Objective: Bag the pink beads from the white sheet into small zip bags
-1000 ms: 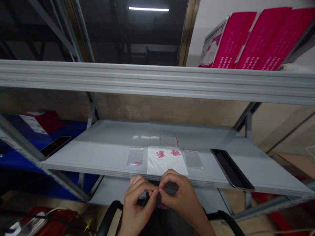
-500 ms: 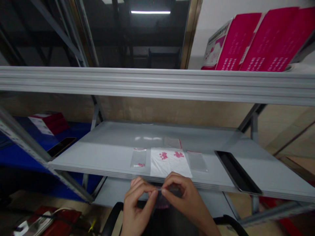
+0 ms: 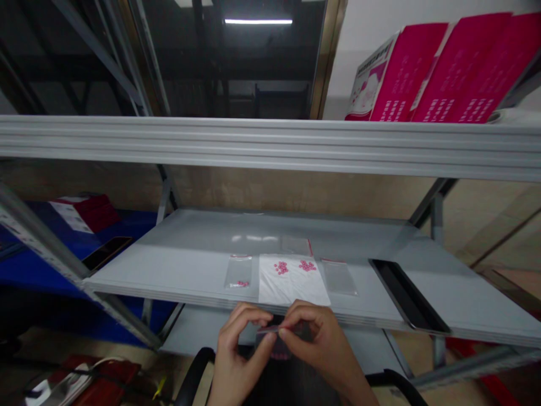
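Bag [image 3: 277,345] pinched in right hand [image 3: 323,341]; left hand [image 3: 233,347] touching, grip unclear; pink contents [image 3: 280,354] blurred, dim.

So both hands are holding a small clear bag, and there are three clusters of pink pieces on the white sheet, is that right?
Not three: the head view shows two clusters of pink pieces on the white sheet. The left hand and right hand do hold a small clear bag.
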The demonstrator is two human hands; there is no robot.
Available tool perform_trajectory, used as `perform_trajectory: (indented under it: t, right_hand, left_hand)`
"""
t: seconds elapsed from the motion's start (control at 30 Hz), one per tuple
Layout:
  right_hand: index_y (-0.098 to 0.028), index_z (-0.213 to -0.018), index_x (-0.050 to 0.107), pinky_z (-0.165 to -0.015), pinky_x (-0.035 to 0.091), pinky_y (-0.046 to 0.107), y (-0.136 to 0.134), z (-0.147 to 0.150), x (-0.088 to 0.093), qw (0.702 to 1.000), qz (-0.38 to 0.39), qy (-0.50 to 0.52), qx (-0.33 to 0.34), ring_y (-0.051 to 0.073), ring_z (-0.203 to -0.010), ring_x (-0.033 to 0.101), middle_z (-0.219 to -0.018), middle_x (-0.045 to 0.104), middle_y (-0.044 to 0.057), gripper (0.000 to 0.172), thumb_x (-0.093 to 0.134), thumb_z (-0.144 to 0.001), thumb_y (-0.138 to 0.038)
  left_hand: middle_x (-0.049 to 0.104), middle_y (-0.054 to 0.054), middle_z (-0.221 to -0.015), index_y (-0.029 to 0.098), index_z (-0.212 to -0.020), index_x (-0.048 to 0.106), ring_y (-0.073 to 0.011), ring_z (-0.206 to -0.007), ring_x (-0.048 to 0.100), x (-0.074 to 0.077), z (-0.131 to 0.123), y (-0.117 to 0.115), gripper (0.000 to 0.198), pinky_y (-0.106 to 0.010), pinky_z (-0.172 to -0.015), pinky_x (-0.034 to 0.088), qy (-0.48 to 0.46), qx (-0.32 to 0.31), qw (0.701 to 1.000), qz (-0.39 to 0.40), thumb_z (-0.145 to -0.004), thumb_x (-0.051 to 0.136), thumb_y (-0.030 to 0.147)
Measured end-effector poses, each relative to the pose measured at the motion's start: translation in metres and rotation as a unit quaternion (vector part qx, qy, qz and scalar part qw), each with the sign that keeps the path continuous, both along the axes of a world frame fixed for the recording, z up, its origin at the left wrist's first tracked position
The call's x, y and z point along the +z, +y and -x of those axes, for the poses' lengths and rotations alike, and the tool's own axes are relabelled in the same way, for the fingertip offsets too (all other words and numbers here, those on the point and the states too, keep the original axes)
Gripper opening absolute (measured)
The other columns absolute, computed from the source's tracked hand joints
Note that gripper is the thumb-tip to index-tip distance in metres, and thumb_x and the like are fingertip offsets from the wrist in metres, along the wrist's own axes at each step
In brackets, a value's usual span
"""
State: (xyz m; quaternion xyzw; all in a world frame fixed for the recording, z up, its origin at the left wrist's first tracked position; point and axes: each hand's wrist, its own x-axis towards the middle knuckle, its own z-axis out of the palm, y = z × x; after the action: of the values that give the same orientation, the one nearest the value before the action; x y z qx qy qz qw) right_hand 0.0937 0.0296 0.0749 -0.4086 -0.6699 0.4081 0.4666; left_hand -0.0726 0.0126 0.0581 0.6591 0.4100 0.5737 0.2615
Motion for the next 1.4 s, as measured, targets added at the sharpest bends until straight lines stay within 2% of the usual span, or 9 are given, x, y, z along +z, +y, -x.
perform_trajectory:
  t: [0.17,0.33,0.5,0.67,0.83,1.0,1.17,1.3,1.4]
  right_hand:
    - [-0.017,-0.071,0.075,-0.065,0.046,0.028,0.003,0.001,-0.005,0.999,0.04,0.029,-0.008,0.018,-0.069,0.064,-0.071,0.071,0.004,0.005,0.072,-0.074,-0.019]
    - [-0.018,-0.061,0.071,-0.061,0.041,0.024,0.003,0.01,-0.001,0.998,0.019,-0.005,-0.065,0.014,-0.063,0.06,-0.061,0.066,0.0,0.016,0.068,-0.073,-0.009]
    - [-0.018,-0.068,0.074,-0.062,0.045,0.023,0.021,0.032,0.003,0.999,0.004,-0.009,-0.039,0.015,-0.067,0.063,-0.067,0.069,0.001,0.016,0.064,-0.077,-0.01]
    - [-0.017,-0.081,0.076,-0.07,0.051,0.024,0.081,0.065,0.008,0.996,-0.023,-0.075,-0.049,0.018,-0.077,0.07,-0.082,0.078,0.006,0.02,0.057,-0.082,-0.01]
    - [-0.015,-0.069,0.073,-0.07,0.049,0.027,0.129,0.075,0.01,0.983,-0.051,-0.153,-0.086,0.023,-0.072,0.071,-0.074,0.077,0.012,0.027,0.053,-0.087,-0.014]
    - [-0.015,-0.084,0.073,-0.07,0.048,0.028,0.113,0.024,-0.003,0.965,-0.088,-0.19,-0.158,0.023,-0.075,0.07,-0.082,0.077,0.012,0.036,0.041,-0.096,-0.026]
    - [-0.011,-0.1,0.072,-0.091,0.044,0.046,0.079,-0.062,-0.027,0.931,-0.121,-0.221,-0.263,0.032,-0.097,0.064,-0.102,0.074,0.019,0.038,0.044,-0.09,-0.035]
    - [-0.012,-0.105,0.072,-0.091,0.044,0.051,0.067,-0.108,-0.052,0.877,-0.165,-0.298,-0.339,0.035,-0.105,0.058,-0.109,0.072,0.019,0.037,0.051,-0.084,-0.035]
    - [-0.012,-0.093,0.074,-0.084,0.048,0.046,0.068,-0.117,-0.066,0.858,-0.188,-0.32,-0.355,0.032,-0.094,0.063,-0.098,0.075,0.017,0.034,0.049,-0.087,-0.033]
  left_hand:
    - [0.065,0.0,-0.065,0.02,-0.069,0.072,-0.0156,-0.064,0.061,0.0,-0.001,0.002,0.015,-0.024,-0.062,0.046,0.004,0.037,0.999,0.019,-0.084,0.067,0.021]
    - [0.065,0.0,-0.063,0.02,-0.064,0.07,-0.0164,-0.064,0.061,-0.006,0.007,0.005,0.017,-0.024,-0.063,0.047,-0.022,0.062,0.997,0.037,-0.081,0.069,0.024]
    - [0.066,-0.001,-0.068,0.019,-0.066,0.067,-0.0175,-0.068,0.062,-0.008,0.024,0.016,0.025,-0.024,-0.065,0.049,-0.004,0.14,0.989,0.042,-0.085,0.06,0.034]
    - [0.058,0.001,-0.059,0.018,-0.071,0.062,-0.0157,-0.057,0.056,0.001,0.043,0.067,0.034,-0.023,-0.054,0.043,0.056,0.196,0.978,0.053,-0.092,0.046,0.04]
    - [0.069,-0.002,-0.076,0.016,-0.086,0.067,-0.0168,-0.071,0.064,-0.002,0.057,0.125,0.028,-0.03,-0.07,0.049,0.15,0.211,0.963,0.072,-0.095,0.049,0.035]
    - [0.069,-0.004,-0.085,0.015,-0.099,0.065,-0.0177,-0.077,0.066,-0.012,0.06,0.136,0.023,-0.037,-0.078,0.052,0.22,0.24,0.941,0.088,-0.094,0.056,0.034]
    - [0.071,-0.015,-0.095,0.014,-0.106,0.066,-0.0313,-0.094,0.062,-0.005,0.057,0.125,0.025,-0.046,-0.087,0.044,0.216,0.296,0.929,0.052,-0.09,0.051,0.026]
    - [0.069,-0.016,-0.108,0.016,-0.106,0.066,-0.0344,-0.107,0.056,0.007,0.025,0.104,0.025,-0.05,-0.093,0.04,0.185,0.282,0.941,0.002,-0.09,0.049,0.025]
    - [0.072,-0.01,-0.101,0.019,-0.099,0.068,-0.0285,-0.1,0.06,0.008,-0.017,0.078,0.02,-0.044,-0.091,0.044,0.167,0.194,0.966,-0.031,-0.089,0.052,0.023]
